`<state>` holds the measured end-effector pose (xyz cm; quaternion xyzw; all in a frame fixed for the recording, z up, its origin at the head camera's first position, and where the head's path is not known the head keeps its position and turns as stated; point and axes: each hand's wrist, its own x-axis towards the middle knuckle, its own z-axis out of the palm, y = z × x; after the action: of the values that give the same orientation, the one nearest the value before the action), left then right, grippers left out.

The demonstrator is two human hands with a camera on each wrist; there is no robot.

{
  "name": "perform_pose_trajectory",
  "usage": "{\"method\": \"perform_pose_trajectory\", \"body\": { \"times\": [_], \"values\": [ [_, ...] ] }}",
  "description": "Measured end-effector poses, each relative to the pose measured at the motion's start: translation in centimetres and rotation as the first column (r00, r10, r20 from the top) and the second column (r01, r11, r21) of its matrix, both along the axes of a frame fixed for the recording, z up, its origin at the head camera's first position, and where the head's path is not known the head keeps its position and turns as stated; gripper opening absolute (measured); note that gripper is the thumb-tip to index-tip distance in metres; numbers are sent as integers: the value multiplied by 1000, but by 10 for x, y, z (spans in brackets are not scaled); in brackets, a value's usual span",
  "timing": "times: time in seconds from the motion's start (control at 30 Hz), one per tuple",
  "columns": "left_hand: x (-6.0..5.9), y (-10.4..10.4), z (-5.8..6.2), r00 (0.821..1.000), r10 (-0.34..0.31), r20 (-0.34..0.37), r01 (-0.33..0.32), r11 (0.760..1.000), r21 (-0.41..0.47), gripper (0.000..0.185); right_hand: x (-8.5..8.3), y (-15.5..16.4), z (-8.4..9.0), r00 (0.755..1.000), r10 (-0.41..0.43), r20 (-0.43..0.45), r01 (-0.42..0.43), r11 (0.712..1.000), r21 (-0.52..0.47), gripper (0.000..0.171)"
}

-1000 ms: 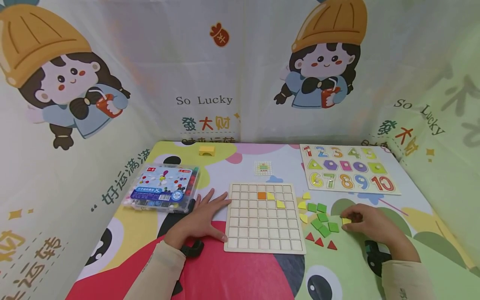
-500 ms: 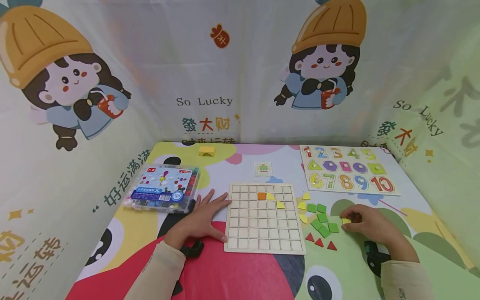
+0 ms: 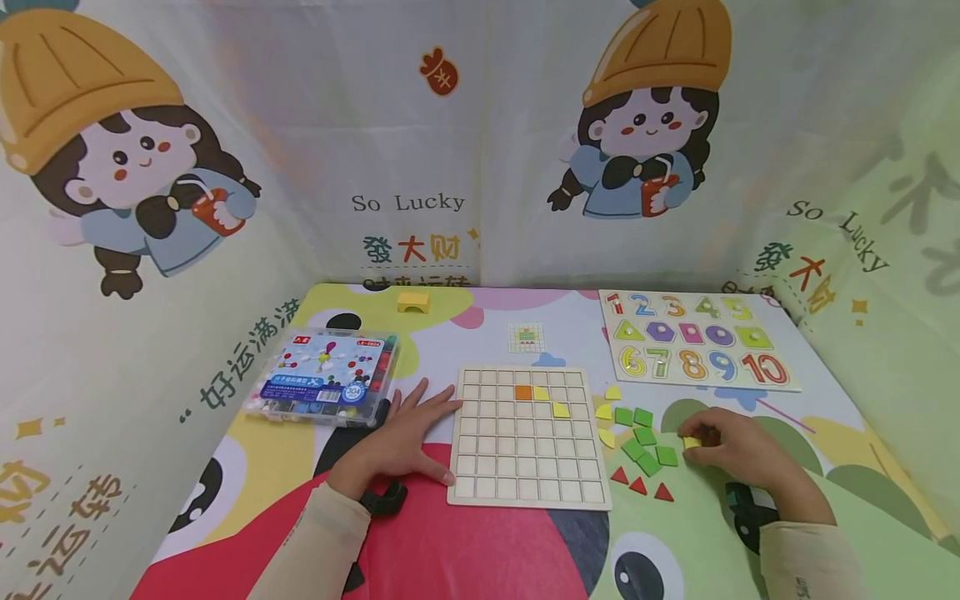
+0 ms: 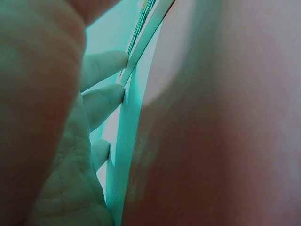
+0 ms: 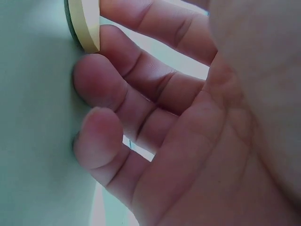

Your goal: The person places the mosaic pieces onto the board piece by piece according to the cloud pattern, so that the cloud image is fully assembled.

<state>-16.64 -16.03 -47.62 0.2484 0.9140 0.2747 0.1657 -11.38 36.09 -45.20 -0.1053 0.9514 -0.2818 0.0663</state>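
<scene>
At the right, my right hand (image 3: 738, 448) pinches a small yellow tile (image 3: 691, 443) between thumb and fingers, low over the table. In the right wrist view the tile (image 5: 87, 21) shows a curved edge beside the fingertips, and the other fingers are bent. My left hand (image 3: 397, 437) lies spread on the table, its thumb and a fingertip right at the left edge of the wooden grid board (image 3: 495, 446). Up in the board's cells sit an orange square tile (image 3: 522, 392) and two yellow tiles (image 3: 561, 409) with rounded corners.
Between board and right hand lie several green square tiles (image 3: 644, 435), red triangles (image 3: 638, 484) and yellow quarter-circle tiles (image 3: 604, 411). Behind are a small pattern card (image 3: 527, 337), a number puzzle board (image 3: 660, 350) and a yellow arch block (image 3: 414, 302). A plastic case (image 3: 326, 375) stands left.
The right hand has shifted very slightly to the left with the yellow tile in its fingers. The left hand and the loose tiles stay where they were.
</scene>
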Motion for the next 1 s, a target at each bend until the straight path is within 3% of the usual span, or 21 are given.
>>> {"method": "perform_pose_trajectory", "body": {
  "times": [0.27,0.53,0.73,1.0],
  "values": [
    [-1,-2,-1,1000,2,-5,-2,1000,2,113,-6,-22,11,993,34,-110,-34,999,8,24],
    [-1,-4,-4,1000,-5,-10,5,1000,-4,114,-21,-61,23,975,135,-179,-144,989,-38,26],
    [-1,-2,0,1000,-4,-10,4,1000,3,113,-31,-91,27,969,177,-174,-186,982,-34,22],
    [1,-1,1,1000,-8,-1,8,1000,4,110,-39,-129,12,970,225,-97,-229,973,-37,19]
  ]
}}
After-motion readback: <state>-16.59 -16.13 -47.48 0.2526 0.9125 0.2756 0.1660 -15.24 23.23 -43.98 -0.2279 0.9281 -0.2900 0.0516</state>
